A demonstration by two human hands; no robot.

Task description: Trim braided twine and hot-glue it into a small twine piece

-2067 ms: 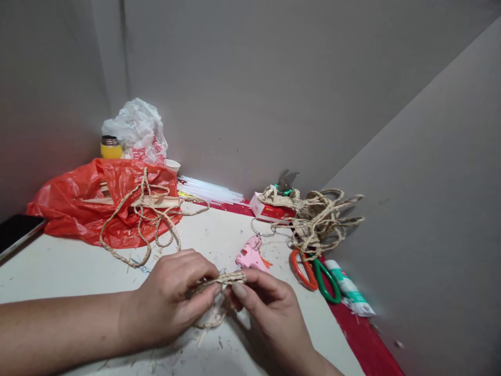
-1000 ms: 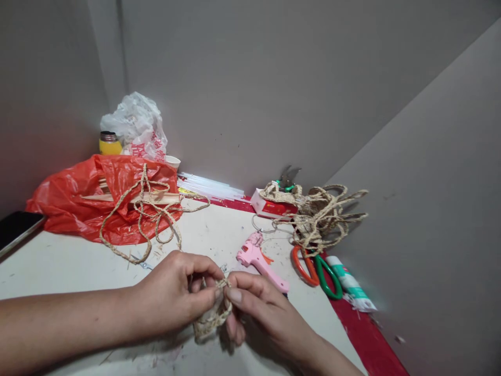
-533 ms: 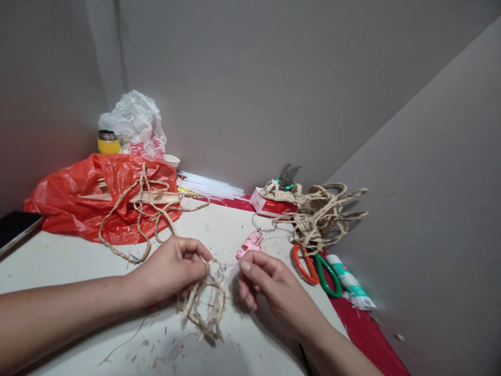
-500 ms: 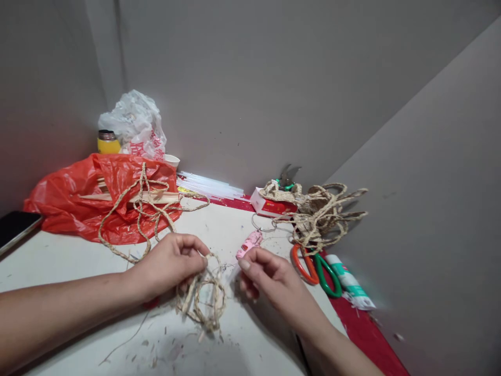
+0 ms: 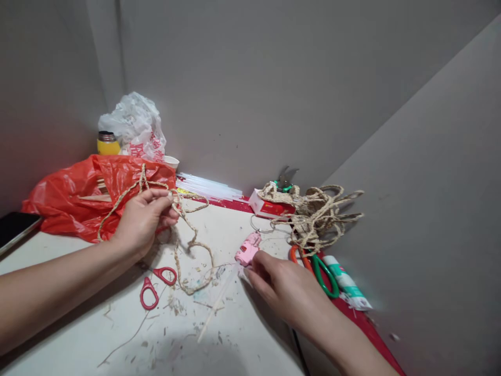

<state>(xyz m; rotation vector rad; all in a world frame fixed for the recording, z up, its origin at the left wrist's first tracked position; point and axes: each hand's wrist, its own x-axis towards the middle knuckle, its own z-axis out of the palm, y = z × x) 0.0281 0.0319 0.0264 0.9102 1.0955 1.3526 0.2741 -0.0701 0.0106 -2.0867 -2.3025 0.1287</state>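
Note:
My left hand (image 5: 143, 222) is raised near the red plastic bag, pinching a braided straw cord (image 5: 194, 245). The cord hangs down from my fingers and curls in a loop above the table. My right hand (image 5: 279, 282) is closed at the near side of a small pink hot glue gun (image 5: 248, 249), its fingers curled around the handle side and partly hidden. A pale glue stick (image 5: 217, 304) sticks out of the gun's back end. Below my left wrist lie red-handled scissors (image 5: 149, 294), their blades hidden under the arm.
A heap of braided cord (image 5: 323, 216) lies at the right, over orange and green scissor handles (image 5: 325, 277). Beside it is a white-and-green packet (image 5: 348, 282). A red bag (image 5: 66, 201), glue sticks (image 5: 209, 186), yellow jar (image 5: 108, 144) and phone (image 5: 18, 230) line the back and left.
My left hand has moved up and left with the cord, whose bundle has opened into a hanging loop. The red scissors are uncovered. My right hand has shifted slightly down and right, against the glue gun.

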